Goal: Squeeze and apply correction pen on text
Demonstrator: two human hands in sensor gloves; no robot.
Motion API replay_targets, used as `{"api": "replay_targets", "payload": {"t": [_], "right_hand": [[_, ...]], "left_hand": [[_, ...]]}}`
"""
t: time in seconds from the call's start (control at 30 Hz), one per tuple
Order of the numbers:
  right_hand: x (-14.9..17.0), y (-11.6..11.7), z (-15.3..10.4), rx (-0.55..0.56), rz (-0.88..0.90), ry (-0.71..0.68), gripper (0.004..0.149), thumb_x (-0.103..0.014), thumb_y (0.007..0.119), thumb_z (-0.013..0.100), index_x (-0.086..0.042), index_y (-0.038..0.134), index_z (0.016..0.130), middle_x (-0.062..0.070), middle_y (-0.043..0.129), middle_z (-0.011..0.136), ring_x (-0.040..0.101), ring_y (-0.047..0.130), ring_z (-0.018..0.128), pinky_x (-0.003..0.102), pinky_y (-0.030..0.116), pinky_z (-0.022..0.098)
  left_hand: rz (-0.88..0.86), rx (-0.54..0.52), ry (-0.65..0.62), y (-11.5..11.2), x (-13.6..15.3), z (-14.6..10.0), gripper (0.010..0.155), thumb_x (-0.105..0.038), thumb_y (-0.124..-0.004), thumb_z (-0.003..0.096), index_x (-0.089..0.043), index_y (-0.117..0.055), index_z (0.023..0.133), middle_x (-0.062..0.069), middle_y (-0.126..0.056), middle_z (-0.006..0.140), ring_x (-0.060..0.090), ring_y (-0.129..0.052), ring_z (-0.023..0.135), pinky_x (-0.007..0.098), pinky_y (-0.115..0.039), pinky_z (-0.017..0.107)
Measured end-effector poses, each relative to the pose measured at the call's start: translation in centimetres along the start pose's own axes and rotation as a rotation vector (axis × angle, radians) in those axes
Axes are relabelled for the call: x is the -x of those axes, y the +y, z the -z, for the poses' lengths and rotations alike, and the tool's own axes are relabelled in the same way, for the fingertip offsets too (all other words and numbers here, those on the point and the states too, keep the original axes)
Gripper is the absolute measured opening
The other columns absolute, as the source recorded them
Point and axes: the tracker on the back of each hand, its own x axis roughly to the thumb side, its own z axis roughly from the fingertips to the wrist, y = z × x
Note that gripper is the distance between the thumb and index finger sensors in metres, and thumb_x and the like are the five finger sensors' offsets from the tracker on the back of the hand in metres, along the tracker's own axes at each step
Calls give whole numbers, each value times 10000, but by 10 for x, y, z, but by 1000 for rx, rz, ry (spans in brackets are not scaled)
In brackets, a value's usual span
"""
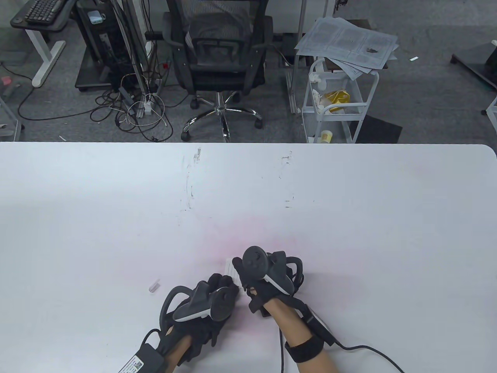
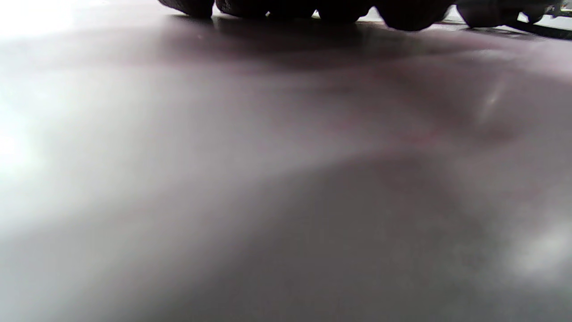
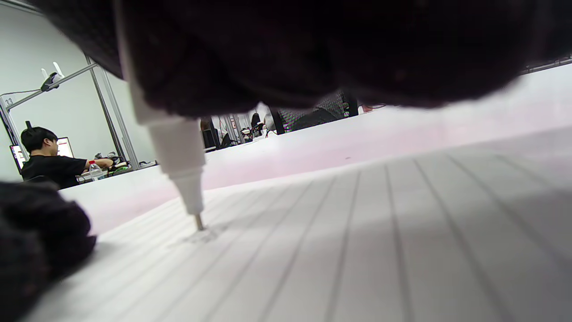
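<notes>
A white correction pen [image 3: 176, 147] is held in my right hand [image 1: 268, 276]. Its metal tip touches a small wet patch on a lined white paper [image 3: 357, 232]. In the table view only a corner of the paper [image 1: 231, 269] shows between my hands. My left hand [image 1: 205, 307] rests flat on the table with its fingertips [image 1: 223, 283] at the paper's left edge. In the left wrist view the dark fingertips [image 2: 286, 6] press down at the top edge. A small clear pen cap [image 1: 154, 286] lies on the table to the left of my left hand.
The white table [image 1: 349, 202] stretches wide beyond my hands, with faint scuff marks [image 1: 190, 186] near its middle. Behind it stand an office chair [image 1: 219, 58] and a white cart [image 1: 337, 101].
</notes>
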Motion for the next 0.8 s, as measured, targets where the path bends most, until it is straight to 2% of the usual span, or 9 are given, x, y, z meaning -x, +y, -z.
{"api": "replay_targets", "payload": {"t": [0.8], "right_hand": [[4, 1, 1, -21, 39, 11, 451, -532, 760, 409, -137, 969, 353, 32, 954, 262, 227, 968, 92, 490, 843, 231]], "left_hand": [[1, 0, 1, 0, 0, 0, 630, -478, -609, 449, -354, -397, 1030, -25, -324, 1142, 245, -391, 1104, 434, -474, 805]]}}
